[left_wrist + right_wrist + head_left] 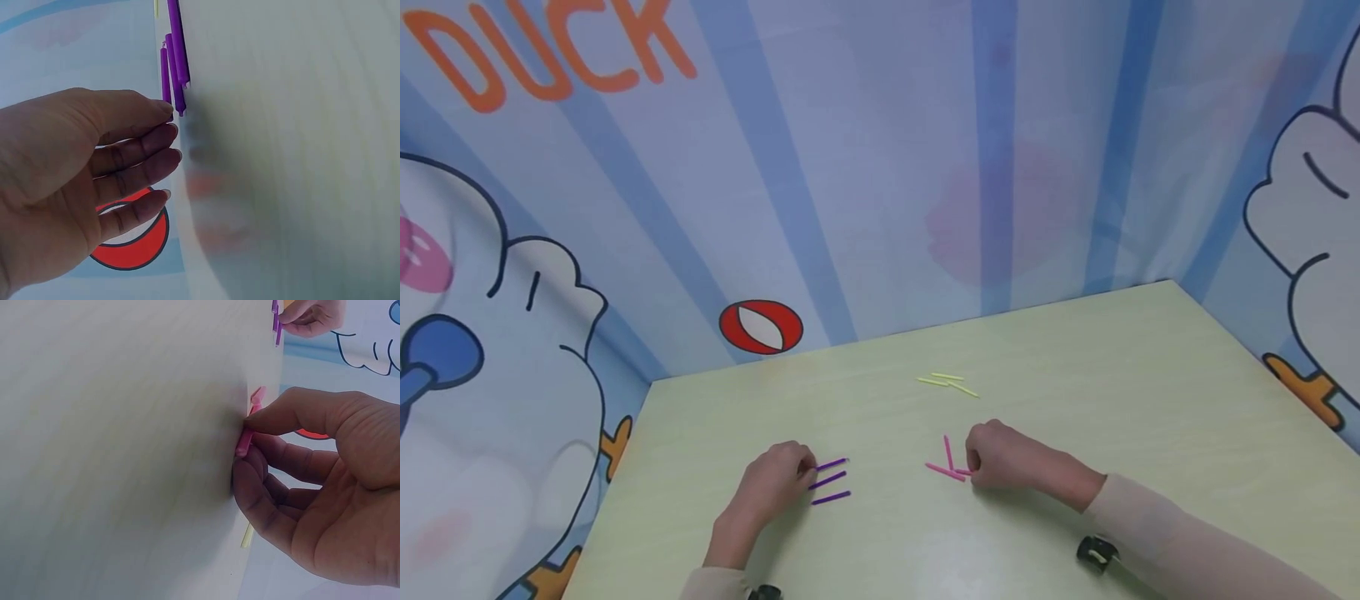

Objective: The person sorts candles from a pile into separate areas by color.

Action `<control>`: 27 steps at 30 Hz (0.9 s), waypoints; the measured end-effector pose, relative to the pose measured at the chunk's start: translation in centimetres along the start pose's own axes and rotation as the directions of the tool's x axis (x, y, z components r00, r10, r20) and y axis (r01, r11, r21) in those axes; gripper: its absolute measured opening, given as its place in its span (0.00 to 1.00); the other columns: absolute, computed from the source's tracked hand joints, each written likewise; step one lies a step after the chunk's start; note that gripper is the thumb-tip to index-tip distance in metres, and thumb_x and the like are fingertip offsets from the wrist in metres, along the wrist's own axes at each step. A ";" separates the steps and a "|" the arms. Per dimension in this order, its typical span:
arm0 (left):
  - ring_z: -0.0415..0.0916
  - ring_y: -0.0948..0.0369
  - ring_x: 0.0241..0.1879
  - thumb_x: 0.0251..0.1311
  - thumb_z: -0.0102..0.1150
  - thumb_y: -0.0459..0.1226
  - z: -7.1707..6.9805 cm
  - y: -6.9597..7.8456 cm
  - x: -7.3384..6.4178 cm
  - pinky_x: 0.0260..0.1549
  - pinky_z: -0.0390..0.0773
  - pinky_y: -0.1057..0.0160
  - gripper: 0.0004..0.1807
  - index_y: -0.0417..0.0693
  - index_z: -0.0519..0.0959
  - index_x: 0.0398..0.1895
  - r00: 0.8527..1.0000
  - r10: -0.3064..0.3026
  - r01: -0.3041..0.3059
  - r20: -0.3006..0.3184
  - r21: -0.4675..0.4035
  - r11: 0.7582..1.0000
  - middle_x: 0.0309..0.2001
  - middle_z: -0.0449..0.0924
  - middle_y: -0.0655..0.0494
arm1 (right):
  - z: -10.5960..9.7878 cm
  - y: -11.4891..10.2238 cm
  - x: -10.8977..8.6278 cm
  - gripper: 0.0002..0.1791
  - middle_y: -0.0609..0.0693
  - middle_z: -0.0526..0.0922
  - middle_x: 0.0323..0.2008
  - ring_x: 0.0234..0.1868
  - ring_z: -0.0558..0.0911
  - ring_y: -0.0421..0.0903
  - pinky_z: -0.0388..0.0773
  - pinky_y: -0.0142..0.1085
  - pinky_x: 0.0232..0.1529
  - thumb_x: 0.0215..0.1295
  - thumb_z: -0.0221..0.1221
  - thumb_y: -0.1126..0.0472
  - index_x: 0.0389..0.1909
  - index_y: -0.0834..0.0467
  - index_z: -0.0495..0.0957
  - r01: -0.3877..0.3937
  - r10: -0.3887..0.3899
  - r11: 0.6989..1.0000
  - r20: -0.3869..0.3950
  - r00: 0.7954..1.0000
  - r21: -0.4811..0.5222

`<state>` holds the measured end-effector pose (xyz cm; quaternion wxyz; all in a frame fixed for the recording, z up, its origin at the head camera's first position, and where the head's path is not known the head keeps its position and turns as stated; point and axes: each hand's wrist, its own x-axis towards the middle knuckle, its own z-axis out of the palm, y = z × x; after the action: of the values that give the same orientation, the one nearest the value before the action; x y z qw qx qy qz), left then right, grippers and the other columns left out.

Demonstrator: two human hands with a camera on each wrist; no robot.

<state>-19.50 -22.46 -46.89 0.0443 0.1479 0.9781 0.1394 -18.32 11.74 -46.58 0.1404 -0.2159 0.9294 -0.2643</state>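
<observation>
My left hand point(775, 477) is at the left ends of three thin purple sticks, which lie roughly side by side. Its thumb and forefinger pinch the end of the farthest purple stick point(832, 464); the other fingers are slightly bent and hold nothing. The middle purple stick point(827, 481) and the nearest purple stick point(831, 498) lie beside it. To the right, my right hand point(312, 481) pinches a pink stick point(245, 442) between thumb and fingers, low at the tabletop. Two more pink sticks, one upright-pointing point(948, 452) and one slanted point(945, 472), lie touching or close to its left end.
Three yellow sticks point(951, 382) lie in a loose group farther back on the pale wooden table point(1075, 367). A printed cloth backdrop point(895, 167) with stripes and cartoon figures stands behind the table and at both sides.
</observation>
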 end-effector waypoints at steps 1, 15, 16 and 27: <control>0.76 0.62 0.33 0.60 0.67 0.33 0.0 0.0 0.0 0.36 0.79 0.57 0.02 0.45 0.85 0.35 1.000 -0.002 0.002 0.003 -0.002 1.000 0.31 0.79 0.59 | 0.0 0.0 0.0 0.10 0.44 0.74 0.18 0.22 0.71 0.40 0.70 0.34 0.24 0.49 0.65 0.74 0.18 0.57 0.78 0.000 0.000 1.000 -0.001 1.000 0.001; 0.72 0.64 0.30 0.62 0.67 0.36 0.1 0.8 0.3 0.33 0.77 0.59 0.03 0.46 0.85 0.35 1.000 0.000 0.000 -0.002 0.009 1.000 0.30 0.77 0.60 | -0.1 -0.3 -0.2 0.11 0.45 0.75 0.18 0.22 0.71 0.41 0.70 0.35 0.24 0.49 0.65 0.74 0.17 0.56 0.78 -0.028 0.028 1.000 -0.004 1.000 0.006; 0.72 0.64 0.31 0.62 0.67 0.37 0.1 0.9 0.3 0.34 0.77 0.59 0.03 0.46 0.85 0.35 1.000 -0.002 0.002 -0.003 0.011 1.000 0.30 0.77 0.60 | -0.1 -0.3 -0.2 0.11 0.45 0.75 0.18 0.21 0.71 0.40 0.69 0.35 0.24 0.49 0.65 0.74 0.17 0.56 0.78 -0.029 0.029 1.000 -0.004 1.000 0.005; 0.73 0.62 0.34 0.64 0.65 0.39 0.0 1.4 0.7 0.38 0.79 0.57 0.06 0.46 0.86 0.38 0.998 -0.062 0.061 0.026 0.017 0.998 0.33 0.78 0.59 | -0.1 -0.3 -0.1 0.11 0.44 0.74 0.17 0.21 0.70 0.40 0.68 0.34 0.23 0.49 0.64 0.74 0.17 0.56 0.78 -0.022 0.022 1.000 -0.002 1.000 0.000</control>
<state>-19.76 -20.96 -46.56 0.0604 0.1200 0.9826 0.1281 -18.20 11.61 -46.36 0.1422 -0.2054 0.9320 -0.2628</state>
